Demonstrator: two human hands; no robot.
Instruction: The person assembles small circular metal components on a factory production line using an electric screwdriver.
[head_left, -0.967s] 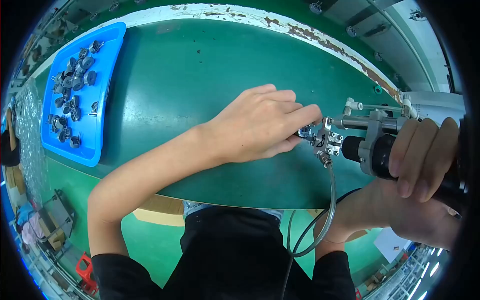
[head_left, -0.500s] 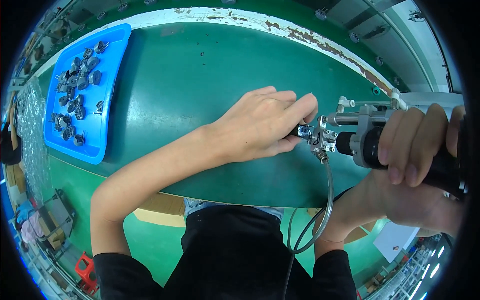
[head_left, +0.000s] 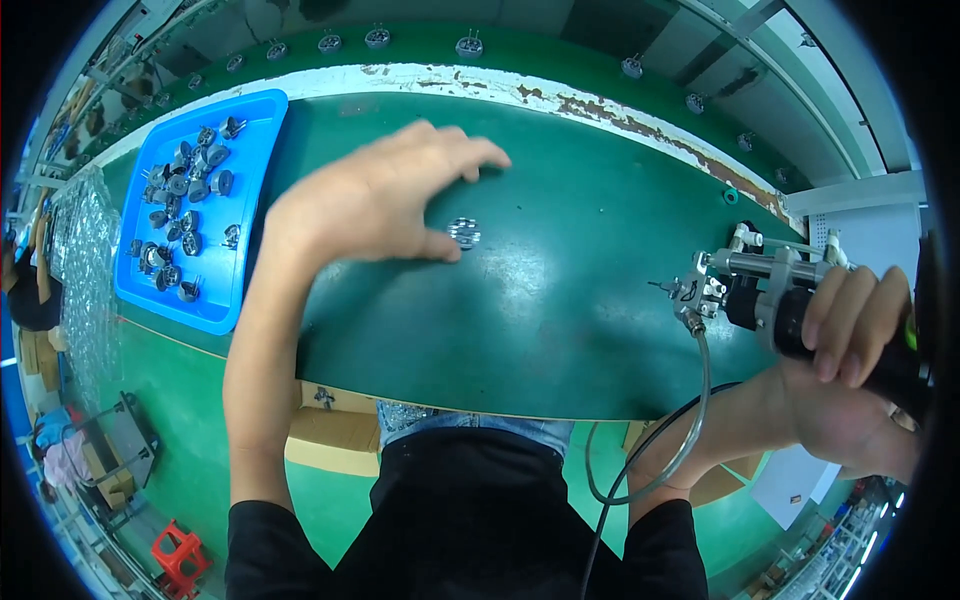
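My left hand (head_left: pixel 385 195) is over the left-middle of the table, thumb and fingers spread apart. A small round silver part with dark stripes (head_left: pixel 464 233) is at the tip of its thumb; I cannot tell whether the two touch or whether the part lies flat on the table. On the right, the fingers of my right hand (head_left: pixel 850 325) wrap round a black-bodied dispensing tool (head_left: pixel 740 290). This tool has a metal head with a thin needle tip pointing left, and a clear hose (head_left: pixel 702 385) hangs from it.
A blue tray (head_left: pixel 245 225) at the left holds several dark round parts with pins. Similar parts (head_left: pixel 469 46) stand in a row on the green ledge beyond the chipped white edge (head_left: pixel 500 85). A cardboard box (head_left: pixel 335 435) sits below the green table's (head_left: pixel 560 340) near edge.
My left hand has moved left from the tool's tip and its fingers have spread. The silver part now shows beside its thumb. The tool stays in my right hand, its needle now exposed.
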